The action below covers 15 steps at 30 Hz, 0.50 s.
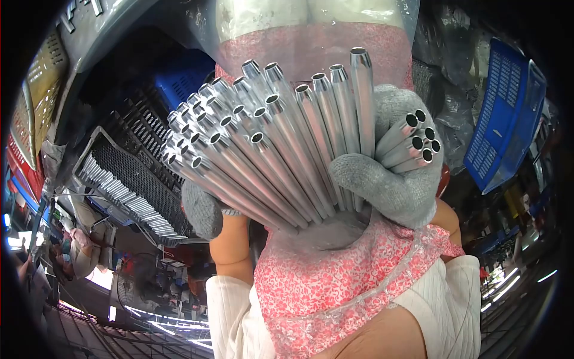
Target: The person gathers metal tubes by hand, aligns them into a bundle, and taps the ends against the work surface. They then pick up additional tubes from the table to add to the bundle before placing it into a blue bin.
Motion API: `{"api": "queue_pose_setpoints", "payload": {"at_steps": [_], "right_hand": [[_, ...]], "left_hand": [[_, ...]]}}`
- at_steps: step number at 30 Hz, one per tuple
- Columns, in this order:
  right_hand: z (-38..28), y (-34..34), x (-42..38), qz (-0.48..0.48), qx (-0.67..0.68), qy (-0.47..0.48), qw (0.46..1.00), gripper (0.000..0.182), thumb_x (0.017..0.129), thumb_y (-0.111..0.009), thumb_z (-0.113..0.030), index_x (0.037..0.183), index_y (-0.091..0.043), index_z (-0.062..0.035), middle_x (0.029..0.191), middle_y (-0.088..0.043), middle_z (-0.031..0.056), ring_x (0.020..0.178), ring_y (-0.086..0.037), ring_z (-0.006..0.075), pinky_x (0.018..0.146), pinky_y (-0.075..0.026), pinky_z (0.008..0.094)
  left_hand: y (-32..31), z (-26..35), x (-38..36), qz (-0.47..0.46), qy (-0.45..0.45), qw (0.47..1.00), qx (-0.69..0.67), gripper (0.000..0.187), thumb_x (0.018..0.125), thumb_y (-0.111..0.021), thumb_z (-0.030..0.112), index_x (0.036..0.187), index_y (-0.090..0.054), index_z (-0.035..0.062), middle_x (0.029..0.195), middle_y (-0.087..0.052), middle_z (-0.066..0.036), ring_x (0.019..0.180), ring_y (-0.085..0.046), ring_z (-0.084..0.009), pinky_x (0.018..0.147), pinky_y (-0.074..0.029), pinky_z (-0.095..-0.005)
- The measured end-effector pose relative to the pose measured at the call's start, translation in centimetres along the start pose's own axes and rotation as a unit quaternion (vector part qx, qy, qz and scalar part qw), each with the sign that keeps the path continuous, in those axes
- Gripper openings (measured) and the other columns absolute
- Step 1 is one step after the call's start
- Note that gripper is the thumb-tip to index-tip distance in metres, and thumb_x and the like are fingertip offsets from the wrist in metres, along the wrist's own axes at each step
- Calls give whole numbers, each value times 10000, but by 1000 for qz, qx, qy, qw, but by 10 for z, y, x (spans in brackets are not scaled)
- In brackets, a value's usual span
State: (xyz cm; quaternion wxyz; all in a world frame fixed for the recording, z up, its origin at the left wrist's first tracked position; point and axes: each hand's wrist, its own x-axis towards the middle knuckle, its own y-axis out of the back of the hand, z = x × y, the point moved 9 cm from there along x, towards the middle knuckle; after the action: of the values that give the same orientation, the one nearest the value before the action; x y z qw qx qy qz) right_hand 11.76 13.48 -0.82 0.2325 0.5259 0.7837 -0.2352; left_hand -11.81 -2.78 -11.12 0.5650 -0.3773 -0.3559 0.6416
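A large fanned bundle of shiny metal tubes (281,149) with tapered, open ends stands over my lap. My left hand (202,209), in a grey knit glove, is at the bundle's left side; most of its fingers are hidden behind the tubes. On the right, my gloved right hand (394,185) is closed round a smaller cluster of tubes (417,142), their open ends facing the camera. Its thumb lies across the near side of the larger bundle. The tubes' lower ends rest against or disappear by the pink floral apron (335,269).
At left stands a dark mesh crate (116,149) with a row of metal tubes (134,200) in it. A blue perforated basket (502,119) is at right, near clear plastic bags (448,113). Yellow crates (39,90) and people appear at far left.
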Motion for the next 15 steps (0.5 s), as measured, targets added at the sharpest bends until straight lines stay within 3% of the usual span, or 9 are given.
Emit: {"api": "queue_pose_setpoints", "payload": {"at_steps": [10, 14, 15], "right_hand": [[-14, 6, 1, 13, -38, 11, 999, 282, 860, -634, -131, 1070, -588, 52, 790, -638, 84, 639, -598, 131, 572, -492, 242], [-50, 15, 23, 76, -53, 91, 992, 253, 881, -614, -168, 1014, -581, 44, 726, -586, 77, 552, -530, 107, 470, -428, 229], [-54, 22, 34, 85, 3, 95, 992, 227, 889, -647, -229, 966, -680, -18, 820, -661, 29, 712, -616, 89, 592, -476, 247]], "left_hand": [[-3, -16, 16, 5, 11, 1000, -12, 638, 975, -462, 447, 1464, -318, 63, 1510, -332, -129, 1385, -328, -293, 1144, -287, -426], [-8, -24, 24, 15, 24, 999, -25, 645, 970, -469, 454, 1460, -325, 60, 1505, -341, -133, 1380, -336, -296, 1140, -295, -428], [-9, -26, 26, 19, 26, 999, -25, 647, 968, -470, 456, 1459, -326, 60, 1504, -343, -134, 1379, -338, -297, 1139, -297, -429]]}}
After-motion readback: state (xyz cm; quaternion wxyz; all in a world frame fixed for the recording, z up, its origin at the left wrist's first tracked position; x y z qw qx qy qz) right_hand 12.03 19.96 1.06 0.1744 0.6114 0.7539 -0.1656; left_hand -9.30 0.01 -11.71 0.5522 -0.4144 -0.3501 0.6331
